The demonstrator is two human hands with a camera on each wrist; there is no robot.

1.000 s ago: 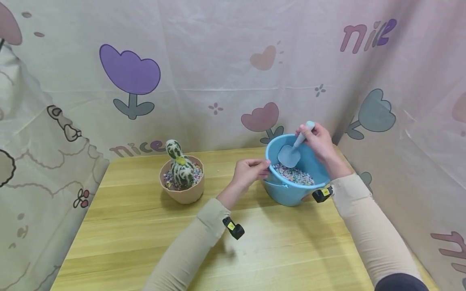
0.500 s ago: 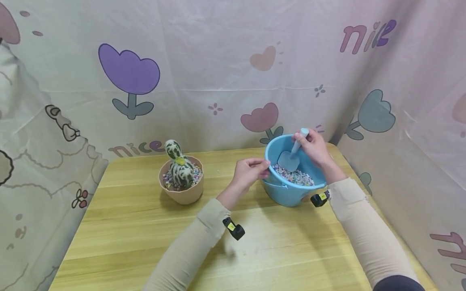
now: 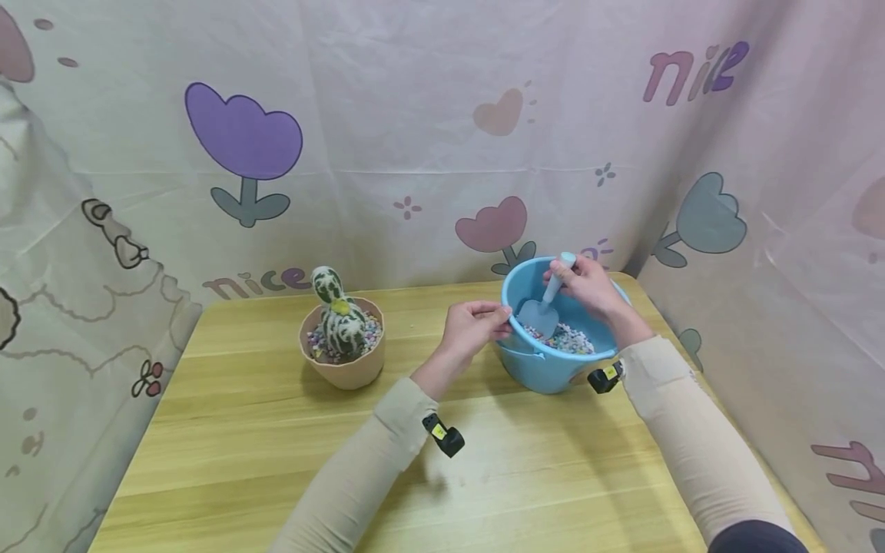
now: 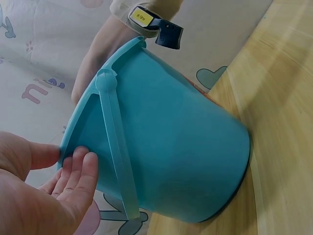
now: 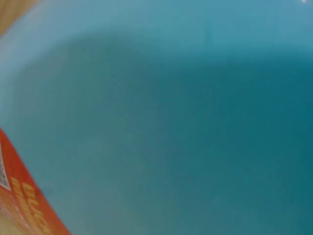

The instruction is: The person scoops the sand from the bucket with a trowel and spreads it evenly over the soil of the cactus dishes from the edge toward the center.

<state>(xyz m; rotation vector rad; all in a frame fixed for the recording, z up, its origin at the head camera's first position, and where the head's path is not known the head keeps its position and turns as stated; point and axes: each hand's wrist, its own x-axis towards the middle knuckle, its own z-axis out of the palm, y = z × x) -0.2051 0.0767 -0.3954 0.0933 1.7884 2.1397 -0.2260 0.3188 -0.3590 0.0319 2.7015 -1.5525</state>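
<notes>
A blue bucket (image 3: pixel 546 375) stands at the right of the table, with small multicoloured pebbles (image 3: pixel 575 339) inside. My left hand (image 3: pixel 473 329) pinches its rim on the left side; in the left wrist view the thumb lies over the rim and the fingers (image 4: pixel 78 178) sit against the outer wall. Over the bucket, my right hand (image 3: pixel 593 288) grips the handle of a light blue toy shovel (image 3: pixel 538 316), whose blade dips toward the pebbles at the left inside. Only the blue bucket wall (image 5: pixel 161 127) and part of an orange label fill the right wrist view; that hand is hidden there.
A peach flowerpot (image 3: pixel 349 375) stands left of the bucket. It holds a green-and-white cactus (image 3: pixel 343 326) among similar pebbles. The wooden table (image 3: pixel 242 438) meets a printed cloth backdrop (image 3: pixel 387 115) at the back and sides.
My right hand has moved down and left with the shovel, and its blade has gone lower, to the pebbles. The left hand has stayed on the rim.
</notes>
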